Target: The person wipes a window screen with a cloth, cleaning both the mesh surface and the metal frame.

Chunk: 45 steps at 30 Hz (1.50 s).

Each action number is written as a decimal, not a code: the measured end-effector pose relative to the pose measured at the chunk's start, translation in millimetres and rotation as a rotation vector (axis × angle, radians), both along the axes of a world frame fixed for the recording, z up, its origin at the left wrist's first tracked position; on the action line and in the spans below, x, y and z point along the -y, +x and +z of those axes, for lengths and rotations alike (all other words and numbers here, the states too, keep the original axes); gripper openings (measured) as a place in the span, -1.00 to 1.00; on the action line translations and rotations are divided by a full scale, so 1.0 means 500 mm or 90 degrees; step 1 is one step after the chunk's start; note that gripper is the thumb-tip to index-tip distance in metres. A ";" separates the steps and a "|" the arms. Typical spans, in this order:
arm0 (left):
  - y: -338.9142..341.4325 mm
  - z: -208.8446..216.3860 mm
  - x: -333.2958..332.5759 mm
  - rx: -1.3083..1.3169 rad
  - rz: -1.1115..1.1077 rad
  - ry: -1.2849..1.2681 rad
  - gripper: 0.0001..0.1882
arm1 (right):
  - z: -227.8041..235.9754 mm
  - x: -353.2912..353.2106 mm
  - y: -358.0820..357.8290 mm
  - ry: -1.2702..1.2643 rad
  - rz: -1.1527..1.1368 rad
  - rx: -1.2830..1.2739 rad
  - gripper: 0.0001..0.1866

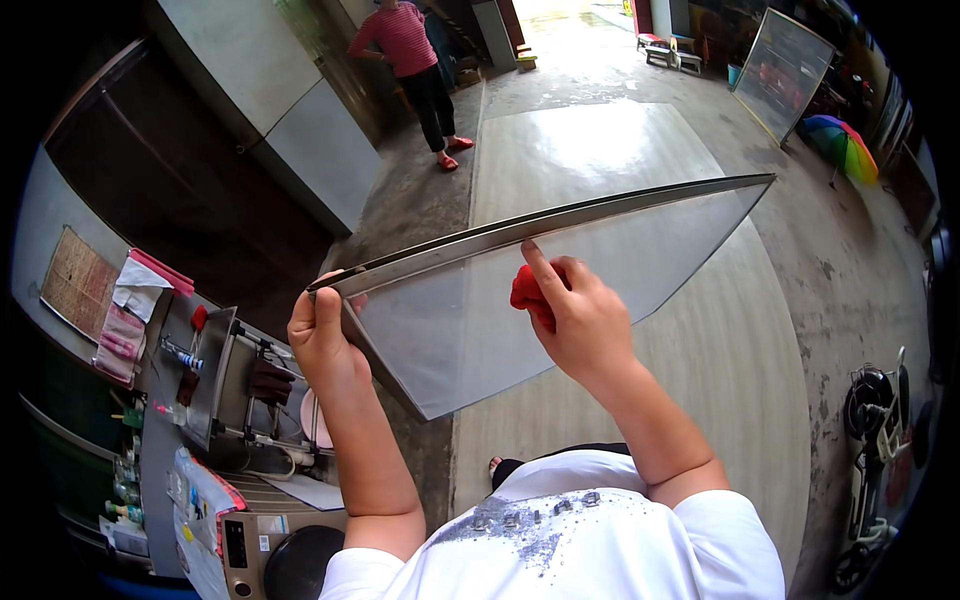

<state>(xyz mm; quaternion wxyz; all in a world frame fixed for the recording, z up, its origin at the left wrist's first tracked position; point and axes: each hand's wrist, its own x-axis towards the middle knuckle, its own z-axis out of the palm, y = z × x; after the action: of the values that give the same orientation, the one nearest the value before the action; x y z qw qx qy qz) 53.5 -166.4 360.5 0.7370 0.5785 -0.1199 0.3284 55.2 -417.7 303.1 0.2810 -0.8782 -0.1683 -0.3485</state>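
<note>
A large window screen (450, 340) with a metal frame and fine grey mesh is held up and tilted in front of me. My left hand (330, 345) is closed around its near left corner, thumb on the frame. My right hand (590, 325) holds a crumpled red cloth (527, 292) in its curled fingers, over the mesh. Its index finger reaches out to the inner side of the long upper frame bar. Part of the cloth is hidden by the fingers.
A person in a striped top (405, 45) stands at the far left. Another framed screen (785, 75) leans at the far right beside a rainbow umbrella (842, 145). A metal sink (205, 390) and washing machine (240, 550) stand left. A wheeled bike-like frame (870, 430) is right.
</note>
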 end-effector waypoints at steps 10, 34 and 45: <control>-0.012 0.014 -0.006 -0.001 0.025 -0.012 -0.73 | -0.004 0.005 -0.004 0.023 -0.013 -0.020 -0.21; -0.064 0.026 -0.010 0.060 0.009 0.012 -0.67 | 0.032 0.010 -0.033 0.045 -0.008 0.041 -0.28; 0.001 0.003 -0.056 0.041 0.025 -0.012 -0.77 | 0.047 0.028 0.034 0.092 0.069 0.020 -0.16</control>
<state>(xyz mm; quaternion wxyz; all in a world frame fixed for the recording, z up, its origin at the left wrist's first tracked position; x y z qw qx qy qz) 53.8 -138.3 362.2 0.7317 0.5626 -0.1290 0.3627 72.3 -431.7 326.4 0.3595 -0.8397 -0.1947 -0.3575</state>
